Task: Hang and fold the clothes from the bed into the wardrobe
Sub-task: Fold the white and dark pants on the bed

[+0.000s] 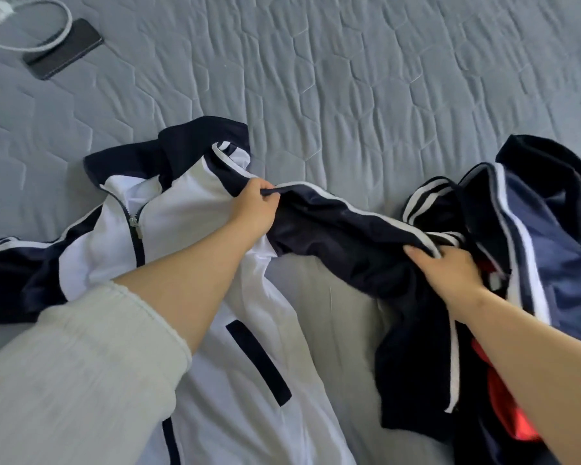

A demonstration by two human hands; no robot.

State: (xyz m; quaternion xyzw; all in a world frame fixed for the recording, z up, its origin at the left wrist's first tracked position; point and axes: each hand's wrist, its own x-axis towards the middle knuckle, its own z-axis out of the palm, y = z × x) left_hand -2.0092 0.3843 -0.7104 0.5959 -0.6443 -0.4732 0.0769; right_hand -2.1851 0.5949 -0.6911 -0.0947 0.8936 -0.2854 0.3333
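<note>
Closest to the camera, a cream knitted cuff [81, 364] is pushed up the left forearm, and the bare right forearm reaches in from the lower right. Beneath the left arm, a white and navy track jacket [188, 203] lies front-up on the bed [349, 78]. Its zip is partly closed and a dark pocket slit shows on the white panel.

The left hand [254, 209] pinches the jacket's navy sleeve [349, 226] near the shoulder seam, with the fingers curled round the fabric. The right hand [450, 266] grasps the same sleeve further along, fingers folded over its white-striped edge. The sleeve stretches between the two hands, slightly raised off the quilt.

Just beside the right hand, a heap of dark blue clothes [534, 229] with white stripes lies on the bed. A red garment [503, 397] shows among the heap under the right forearm.

Beyond them is the grey quilted bed cover. At its far left corner a dark phone [64, 48] lies flat, with a white cable [61, 15] looped across it.
</note>
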